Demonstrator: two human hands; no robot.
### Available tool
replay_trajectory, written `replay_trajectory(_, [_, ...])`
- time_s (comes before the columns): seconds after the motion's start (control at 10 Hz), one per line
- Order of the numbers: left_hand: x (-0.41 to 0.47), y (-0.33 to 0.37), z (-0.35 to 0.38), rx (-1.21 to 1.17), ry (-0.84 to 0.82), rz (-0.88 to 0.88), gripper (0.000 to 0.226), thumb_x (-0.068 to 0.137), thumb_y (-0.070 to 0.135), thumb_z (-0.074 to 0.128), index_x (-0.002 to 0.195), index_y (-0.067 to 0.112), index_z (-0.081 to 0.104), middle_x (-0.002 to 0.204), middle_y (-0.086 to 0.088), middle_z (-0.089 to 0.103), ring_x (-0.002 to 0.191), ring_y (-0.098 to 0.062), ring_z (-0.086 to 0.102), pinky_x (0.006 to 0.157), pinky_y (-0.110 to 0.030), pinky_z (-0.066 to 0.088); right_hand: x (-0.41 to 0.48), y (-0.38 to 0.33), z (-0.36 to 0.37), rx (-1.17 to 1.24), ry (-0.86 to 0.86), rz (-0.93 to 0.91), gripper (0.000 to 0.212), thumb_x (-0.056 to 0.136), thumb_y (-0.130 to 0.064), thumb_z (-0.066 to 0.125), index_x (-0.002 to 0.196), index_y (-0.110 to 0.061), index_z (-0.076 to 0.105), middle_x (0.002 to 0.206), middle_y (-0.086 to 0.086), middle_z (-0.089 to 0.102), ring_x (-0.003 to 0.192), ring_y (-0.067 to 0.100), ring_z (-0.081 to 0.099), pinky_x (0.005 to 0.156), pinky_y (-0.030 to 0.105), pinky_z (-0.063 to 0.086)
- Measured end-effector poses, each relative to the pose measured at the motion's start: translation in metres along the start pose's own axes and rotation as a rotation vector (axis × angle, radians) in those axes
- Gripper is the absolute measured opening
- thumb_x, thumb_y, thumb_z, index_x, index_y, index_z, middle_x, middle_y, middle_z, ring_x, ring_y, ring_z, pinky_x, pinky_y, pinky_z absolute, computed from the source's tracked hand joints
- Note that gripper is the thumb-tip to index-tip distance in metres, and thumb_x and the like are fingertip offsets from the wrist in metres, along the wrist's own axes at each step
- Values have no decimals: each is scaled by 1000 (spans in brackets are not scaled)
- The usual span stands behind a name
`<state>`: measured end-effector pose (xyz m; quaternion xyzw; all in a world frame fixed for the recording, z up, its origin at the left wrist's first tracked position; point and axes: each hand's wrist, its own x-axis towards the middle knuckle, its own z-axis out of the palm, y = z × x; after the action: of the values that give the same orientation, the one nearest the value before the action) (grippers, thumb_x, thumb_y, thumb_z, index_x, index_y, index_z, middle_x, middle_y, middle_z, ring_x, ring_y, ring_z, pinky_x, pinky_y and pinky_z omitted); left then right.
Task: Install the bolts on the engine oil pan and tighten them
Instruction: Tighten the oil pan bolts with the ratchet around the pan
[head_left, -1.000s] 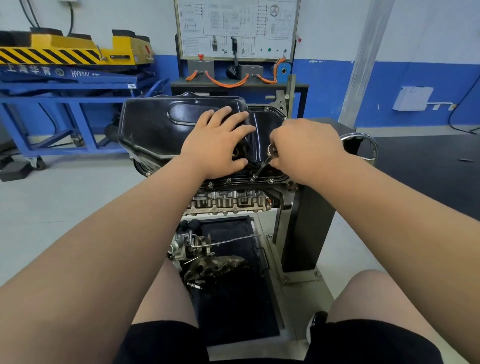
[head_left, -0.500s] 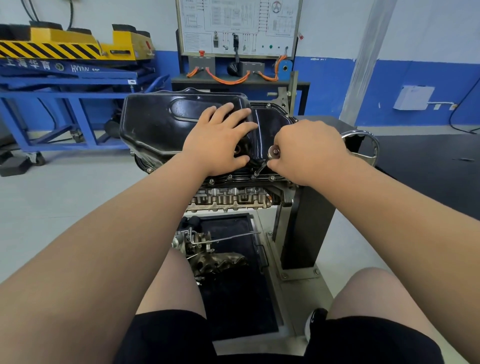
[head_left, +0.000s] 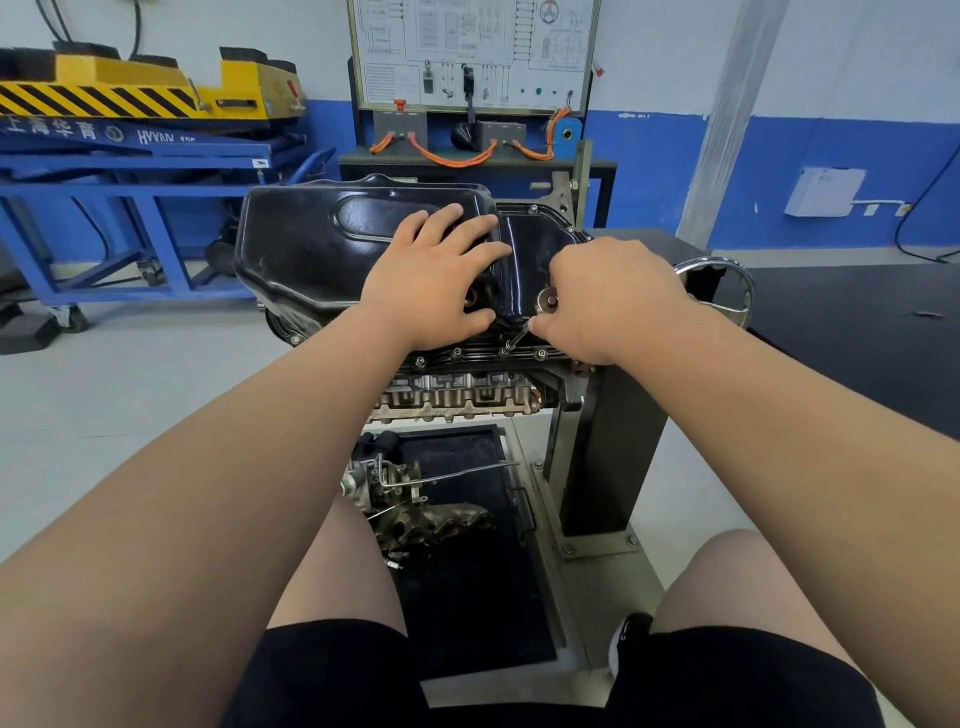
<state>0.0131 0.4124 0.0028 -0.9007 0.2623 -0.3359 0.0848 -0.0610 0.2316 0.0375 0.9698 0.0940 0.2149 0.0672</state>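
A: Which bolt is being worked?
B: The bolt (head_left: 503, 352) on the near flange, just below and left of the right hand (head_left: 618, 296). A thin steel shaft (head_left: 516, 339) slants down-left from that hand onto it. More bolt heads (head_left: 457, 353) line the flange, some below the left hand (head_left: 436, 280).
A: And the pan?
B: The pan (head_left: 322, 234) lies under both hands, long axis running left to right. Its deep end is out past the left hand, its shallow end by the right. It's glossy black pressed steel, ribbed, with rounded corners.
A: The hands?
B: The left lies flat, fingers (head_left: 441, 221) straight and spread, pressing on the pan. The right is curled round a ratchet (head_left: 546, 300). Only its round chrome head shows, so the handle is probably in the palm, though I can't see it.
A: Whose move next?
B: The right's, I'd judge: it's nearer and on the tool. The swing turns about that slanted shaft, so the socket has to sit square.
A: Beyond them?
B: A rough cast engine (head_left: 457, 397) below the wrists. A black stand (head_left: 613, 441) and chrome wheel (head_left: 727, 306) lie right of the right hand. A blue lift (head_left: 130, 150) is far left.
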Motion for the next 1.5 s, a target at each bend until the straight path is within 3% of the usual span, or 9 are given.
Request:
replay_trajectory(0.4, [0, 0, -1, -5, -3, -2, 73, 80, 58, 56, 145, 33, 33, 157, 3, 24, 144, -28, 17, 115, -47, 12, 0, -1, 6, 39, -20, 21, 41, 86, -50, 55, 63, -23, 37, 62, 0, 47, 54, 17, 42, 50, 29, 39])
replay_trajectory(0.5, [0, 1, -1, -4, -6, -1, 73, 80, 58, 56, 145, 33, 33, 157, 3, 24, 144, -28, 17, 115, -47, 12, -3, 3, 8, 41, -20, -11, 33, 88, -51, 52, 73, -21, 53, 64, -3, 50, 57, 15, 48, 46, 26, 32])
replay_trajectory(0.7, [-1, 0, -2, -6, -19, 15, 82, 75, 66, 55, 146, 33, 31, 157, 3, 22, 145, -28, 15, 115, -47, 10, -2, 5, -5, -51, 87, -86, 28, 93, -50, 45, 85, -24, 50, 64, -5, 40, 66, 20, 48, 48, 28, 29])
replay_trajectory(0.9, [-1, -1, -5, -44, -33, 5, 94, 67, 81, 43, 146, 30, 34, 157, 2, 25, 144, -29, 17, 115, -47, 10, 0, -16, -27, 16, 89, -137, 25, 93, -46, 45, 91, -23, 52, 73, -3, 43, 71, 21, 46, 47, 27, 25])
replay_trajectory(1.1, [-2, -3, -4, -80, -53, 8, 98, 67, 81, 45, 148, 29, 29, 157, 3, 24, 145, -28, 14, 116, -46, 8, 5, -33, -27, -26, 55, -122, 29, 93, -43, 45, 105, -21, 60, 73, -3, 40, 71, 20, 44, 51, 30, 28])
replay_trajectory(1.2, [-1, -3, -3, -53, -43, 13, 97, 66, 79, 44, 148, 29, 30, 157, 3, 25, 145, -28, 15, 116, -46, 9, 6, -36, -20, -44, 78, -154, 35, 93, -45, 44, 114, -23, 61, 78, -3, 42, 69, 19, 44, 47, 28, 23])
replay_trajectory(1.5, [-3, -2, -4, -53, -26, 34, 83, 68, 64, 47, 142, 25, 41, 156, 0, 27, 144, -31, 18, 115, -47, 11, 0, -40, -9, -31, 104, -155, 33, 94, -42, 45, 111, -18, 59, 64, -5, 27, 65, 18, 43, 44, 28, 18])
